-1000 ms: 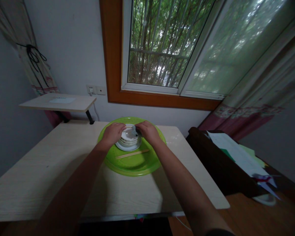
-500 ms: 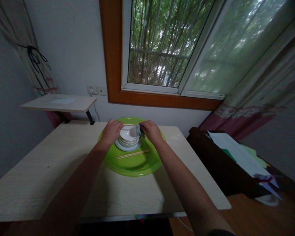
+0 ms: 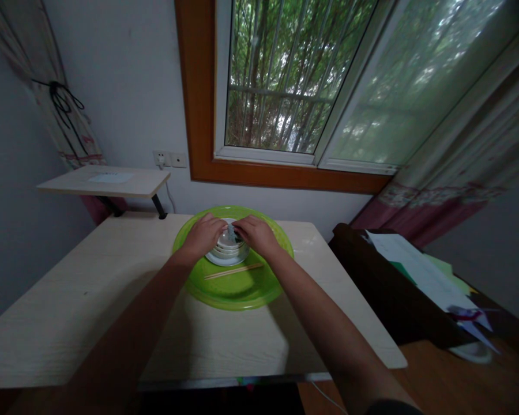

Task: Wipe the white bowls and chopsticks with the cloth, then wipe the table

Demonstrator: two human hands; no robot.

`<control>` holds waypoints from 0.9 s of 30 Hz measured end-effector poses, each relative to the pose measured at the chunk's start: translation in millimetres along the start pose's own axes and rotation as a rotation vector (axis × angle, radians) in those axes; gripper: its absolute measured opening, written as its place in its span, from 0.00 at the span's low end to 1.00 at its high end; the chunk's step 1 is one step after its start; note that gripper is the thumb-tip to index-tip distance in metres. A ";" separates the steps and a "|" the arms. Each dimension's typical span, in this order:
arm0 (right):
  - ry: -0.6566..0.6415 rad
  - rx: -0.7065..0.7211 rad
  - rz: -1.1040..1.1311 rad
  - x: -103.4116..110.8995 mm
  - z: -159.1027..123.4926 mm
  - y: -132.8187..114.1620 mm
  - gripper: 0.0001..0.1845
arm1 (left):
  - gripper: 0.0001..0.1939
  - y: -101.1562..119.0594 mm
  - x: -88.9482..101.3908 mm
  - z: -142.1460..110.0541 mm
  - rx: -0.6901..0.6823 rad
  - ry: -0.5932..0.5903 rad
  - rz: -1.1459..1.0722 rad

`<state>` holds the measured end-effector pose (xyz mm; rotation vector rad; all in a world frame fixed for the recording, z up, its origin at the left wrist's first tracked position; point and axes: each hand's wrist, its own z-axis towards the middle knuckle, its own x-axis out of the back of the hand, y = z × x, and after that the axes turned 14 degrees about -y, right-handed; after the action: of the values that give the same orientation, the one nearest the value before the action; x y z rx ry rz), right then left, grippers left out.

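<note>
Cloth (image 3: 231,232) is above the bowls (image 3: 227,252), pinched in the right hand (image 3: 253,233); the left hand (image 3: 206,235) curls beside it, its hold unclear. Chopsticks (image 3: 233,271) lie in front of the bowls. The cloth work seems unfinished; how much is done, I cannot tell.

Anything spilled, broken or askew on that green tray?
Nothing stands out: the white bowls sit stacked on a plate, two chopsticks lie side by side on the green tray. The left hand and right hand partly hide the top bowl, limiting that check.
</note>
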<state>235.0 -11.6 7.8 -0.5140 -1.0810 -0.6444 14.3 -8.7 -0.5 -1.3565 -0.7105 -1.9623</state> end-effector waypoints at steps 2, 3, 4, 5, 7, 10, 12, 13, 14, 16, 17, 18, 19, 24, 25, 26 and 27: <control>-0.010 -0.020 -0.028 1.9 -0.2 0.1 0.10 | 0.12 0.3 2.4 -0.9 0.036 0.021 -0.002; -0.012 -0.033 -0.036 2.8 -0.6 1.0 0.10 | 0.13 0.1 3.7 -1.6 0.060 0.036 -0.004; -0.013 -0.048 -0.040 3.6 -1.1 2.5 0.11 | 0.13 -0.4 5.2 -2.5 0.089 0.052 -0.004; -0.012 -0.062 -0.043 4.3 -1.9 4.6 0.11 | 0.14 -1.4 6.7 -3.4 0.123 0.068 -0.003; -0.005 -0.096 -0.049 5.6 -3.9 10.5 0.11 | 0.14 -4.4 9.3 -5.1 0.195 0.104 -0.004; 0.016 -0.153 -0.046 7.1 -7.3 20.1 0.10 | 0.14 -10.1 11.2 -6.5 0.285 0.148 -0.038; 0.030 -0.182 -0.032 7.2 -9.1 24.8 0.10 | 0.14 -12.6 11.3 -6.6 0.322 0.158 -0.064; 0.037 -0.188 -0.023 7.0 -9.9 26.4 0.10 | 0.14 -13.1 11.2 -6.5 0.335 0.158 -0.068; 0.045 -0.189 -0.014 6.5 -10.4 27.5 0.10 | 0.14 -13.1 11.1 -6.5 0.345 0.157 -0.064; 0.059 -0.181 0.008 5.3 -11.2 28.7 0.10 | 0.14 -11.8 11.2 -6.7 0.346 0.152 -0.043; 0.062 -0.174 0.019 4.7 -11.4 28.7 0.10 | 0.14 -10.9 11.3 -7.0 0.336 0.151 -0.032; 0.061 -0.165 0.028 4.1 -11.5 28.5 0.10 | 0.13 -9.9 11.3 -7.4 0.319 0.151 -0.022; 0.059 -0.154 0.033 3.8 -11.4 27.9 0.10 | 0.13 -8.9 11.2 -7.7 0.294 0.148 -0.013; 0.034 -0.100 0.030 4.7 -9.7 21.4 0.10 | 0.13 -5.3 7.7 -7.2 0.136 0.091 0.026; 0.026 -0.093 0.031 5.2 -9.5 20.0 0.10 | 0.13 -4.7 6.8 -6.7 0.105 0.066 0.027; 0.020 -0.088 0.034 5.5 -9.3 18.8 0.10 | 0.13 -4.0 6.0 -6.2 0.083 0.041 0.025; 0.018 -0.085 0.039 5.6 -9.3 18.0 0.10 | 0.14 -3.3 5.3 -5.9 0.069 0.018 0.022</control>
<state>255.3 -6.3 8.1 -0.6000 -1.0275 -0.6614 6.9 -11.9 2.4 -1.2982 -0.7449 -1.9127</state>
